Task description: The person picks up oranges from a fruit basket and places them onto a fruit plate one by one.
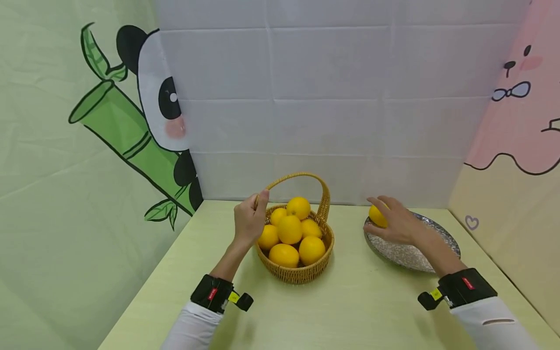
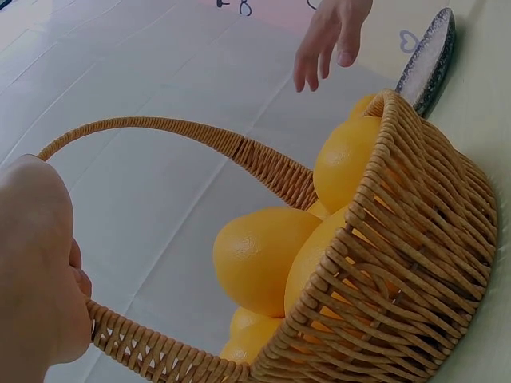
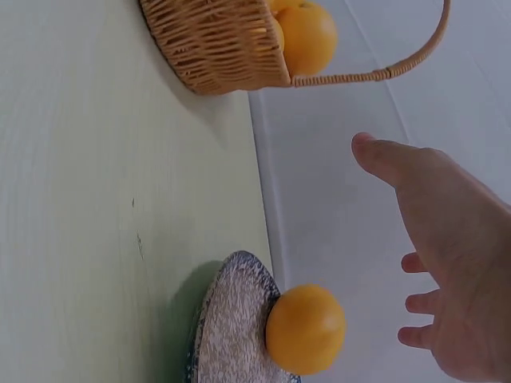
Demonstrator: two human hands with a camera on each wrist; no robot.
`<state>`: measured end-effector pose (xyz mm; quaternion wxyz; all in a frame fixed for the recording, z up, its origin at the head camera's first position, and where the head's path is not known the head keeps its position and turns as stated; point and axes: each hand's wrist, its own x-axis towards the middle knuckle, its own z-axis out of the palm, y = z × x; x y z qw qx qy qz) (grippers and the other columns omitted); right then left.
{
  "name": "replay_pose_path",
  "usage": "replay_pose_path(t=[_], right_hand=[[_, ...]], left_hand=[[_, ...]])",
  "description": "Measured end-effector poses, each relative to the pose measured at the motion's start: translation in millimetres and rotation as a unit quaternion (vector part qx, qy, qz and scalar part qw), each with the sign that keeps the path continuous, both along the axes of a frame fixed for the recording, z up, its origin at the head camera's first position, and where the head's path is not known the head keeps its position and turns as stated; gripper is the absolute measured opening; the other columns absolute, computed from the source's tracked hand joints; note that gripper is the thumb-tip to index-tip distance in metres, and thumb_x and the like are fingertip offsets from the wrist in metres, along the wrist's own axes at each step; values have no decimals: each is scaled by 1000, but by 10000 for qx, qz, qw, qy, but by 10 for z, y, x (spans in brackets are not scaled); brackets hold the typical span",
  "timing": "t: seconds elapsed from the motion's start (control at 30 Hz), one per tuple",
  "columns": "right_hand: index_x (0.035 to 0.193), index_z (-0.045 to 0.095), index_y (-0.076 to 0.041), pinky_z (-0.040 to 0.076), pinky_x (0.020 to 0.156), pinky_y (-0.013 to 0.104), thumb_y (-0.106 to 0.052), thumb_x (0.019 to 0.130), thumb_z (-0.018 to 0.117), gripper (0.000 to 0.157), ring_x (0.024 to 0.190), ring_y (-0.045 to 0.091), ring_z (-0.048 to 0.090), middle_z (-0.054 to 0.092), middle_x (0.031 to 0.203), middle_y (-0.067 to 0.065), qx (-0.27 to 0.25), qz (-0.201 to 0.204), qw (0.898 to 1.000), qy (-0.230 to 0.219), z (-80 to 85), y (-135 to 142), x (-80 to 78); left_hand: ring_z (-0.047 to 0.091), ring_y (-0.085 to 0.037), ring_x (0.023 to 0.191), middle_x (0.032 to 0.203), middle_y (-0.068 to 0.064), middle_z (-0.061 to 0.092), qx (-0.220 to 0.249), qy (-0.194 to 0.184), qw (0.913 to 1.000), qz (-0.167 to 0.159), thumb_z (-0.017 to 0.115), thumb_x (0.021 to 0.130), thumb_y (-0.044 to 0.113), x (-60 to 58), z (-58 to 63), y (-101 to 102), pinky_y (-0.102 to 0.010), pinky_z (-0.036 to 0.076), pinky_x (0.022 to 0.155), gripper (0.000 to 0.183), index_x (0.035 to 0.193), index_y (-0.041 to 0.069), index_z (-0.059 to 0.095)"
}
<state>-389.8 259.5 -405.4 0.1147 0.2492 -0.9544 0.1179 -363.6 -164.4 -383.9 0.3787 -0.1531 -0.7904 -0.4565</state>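
My left hand grips the arched handle of a wicker basket on its left side. Several oranges are heaped in the basket, one bulging above the rim in the left wrist view. To the right, my right hand hovers over a speckled grey oval plate, its fingers spread and empty. A single orange sits toward the plate's left end, partly covered by that hand in the head view. The right wrist view shows a gap between the hand and this orange.
Basket and plate stand apart on a pale yellow-green table. A whitish cloth backdrop rises behind the table's back edge. Printed cloth hangs at both sides, with a panda on the left and a pink figure on the right.
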Motion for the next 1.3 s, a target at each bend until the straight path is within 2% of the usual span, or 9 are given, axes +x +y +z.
replay_pose_path(t=[0.33, 0.47, 0.6, 0.7, 0.9, 1.17, 1.3], right_hand=[[161, 35, -14, 28, 107, 72, -65, 92, 65, 91, 142, 48, 26, 37, 156, 22, -26, 563, 9971, 513, 93, -193, 382], [160, 37, -14, 25, 108, 72, -65, 91, 66, 90, 144, 49, 24, 37, 157, 19, -78, 719, 9955, 615, 113, -265, 477], [159, 39, -14, 27, 109, 69, -63, 89, 69, 91, 143, 42, 29, 35, 158, 18, -109, 898, 9932, 736, 114, -359, 538], [160, 39, -14, 29, 110, 65, -63, 90, 68, 91, 144, 39, 29, 34, 159, 17, -65, 1035, 9918, 748, 123, -456, 579], [160, 38, -16, 30, 111, 66, -63, 92, 65, 88, 145, 42, 28, 35, 160, 15, -21, 1236, 9898, 712, 129, -738, 630], [161, 36, -17, 32, 110, 65, -59, 96, 63, 82, 146, 40, 26, 35, 160, 17, -1, 1534, 9859, 676, 114, -1219, 580], [161, 37, -16, 34, 111, 62, -57, 98, 61, 79, 143, 38, 32, 35, 159, 20, -118, 1527, 9864, 600, 125, -1456, 540]], left_hand=[[25, -18, 39, 50, -2, 29, 15, -30, 10000, -14, 51, 108, 41, 7, 11, -4, -22, 16, 39, 57, 61, 15, 35], [24, -18, 39, 50, -2, 29, 21, -27, 10000, -18, 51, 108, 41, 9, 15, -8, -21, 16, 39, 57, 60, 15, 34], [23, -18, 39, 50, -2, 28, -6, 2, 10000, -9, 50, 109, 40, 17, 17, -11, -22, 15, 39, 57, 60, 15, 34], [23, -18, 39, 50, -2, 28, -24, -14, 10000, 0, 50, 109, 41, 11, 9, -12, -22, 15, 39, 57, 60, 15, 33], [24, -19, 39, 51, -2, 29, -6, -153, 9999, -26, 49, 109, 44, 6, -1, -33, -21, 16, 39, 58, 61, 15, 34], [24, -16, 39, 51, -2, 29, -27, -122, 9999, -29, 49, 109, 42, 11, -2, -52, -21, 16, 38, 58, 61, 14, 35], [24, -17, 39, 50, -2, 29, -16, -96, 9999, -46, 49, 109, 42, 23, 5, -54, -21, 16, 38, 58, 61, 14, 35]])
